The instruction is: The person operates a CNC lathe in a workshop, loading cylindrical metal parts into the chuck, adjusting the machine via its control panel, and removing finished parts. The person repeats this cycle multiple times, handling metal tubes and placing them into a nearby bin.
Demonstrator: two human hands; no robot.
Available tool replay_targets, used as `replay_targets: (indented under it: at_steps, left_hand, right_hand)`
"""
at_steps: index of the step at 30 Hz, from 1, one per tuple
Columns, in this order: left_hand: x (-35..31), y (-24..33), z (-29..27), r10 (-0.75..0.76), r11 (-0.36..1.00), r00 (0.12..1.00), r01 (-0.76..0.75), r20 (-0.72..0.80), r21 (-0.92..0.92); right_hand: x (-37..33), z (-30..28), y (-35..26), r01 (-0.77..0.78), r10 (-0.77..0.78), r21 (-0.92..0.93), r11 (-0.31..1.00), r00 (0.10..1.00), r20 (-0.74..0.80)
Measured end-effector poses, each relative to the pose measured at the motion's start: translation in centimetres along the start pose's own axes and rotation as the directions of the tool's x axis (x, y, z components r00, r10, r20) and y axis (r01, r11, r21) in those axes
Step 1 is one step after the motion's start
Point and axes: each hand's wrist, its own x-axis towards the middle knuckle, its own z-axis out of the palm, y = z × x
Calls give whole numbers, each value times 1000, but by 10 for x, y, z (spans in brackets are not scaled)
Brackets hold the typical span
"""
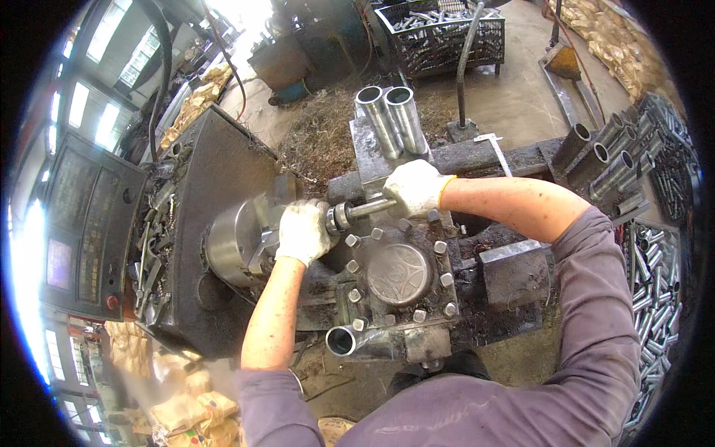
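Observation:
My right hand (pixel 415 188), in a white glove, is closed round the right end of a shiny metal rod (pixel 372 208). At the rod's left end is a thicker head (pixel 339 217) with dark and bright rings. Against that head my left hand (pixel 304 229), also gloved, is closed; its fingers hide what lies inside them. Just left of it is the lathe chuck (pixel 232 242). Below the rod sits a square tool post (pixel 400 276) with several bolts. Two bright metal tubes (pixel 387 123) stand beyond my right hand.
A short tube (pixel 342 341) lies by the tool post's near left corner. A caliper (pixel 494 151) rests behind my right forearm. Several tubes (pixel 596 160) stand at right, above a bin of metal parts (pixel 655 298). The control panel (pixel 86 223) is at left; metal shavings (pixel 316 138) lie behind.

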Motion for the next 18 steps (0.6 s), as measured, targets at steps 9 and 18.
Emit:
replay_targets:
  at_steps: [9, 18]
  left_hand:
    - [-2, 1, 4, -7, 1000, 1000, 7, -7, 2]
    - [0, 4, 8, -31, 999, 999, 32, -14, 30]
  right_hand:
    - [-6, 12, 0, 88, -86, 61, 994, 996, -37]
    - [8, 12, 8, 165, -163, 43, 985, 986, -35]
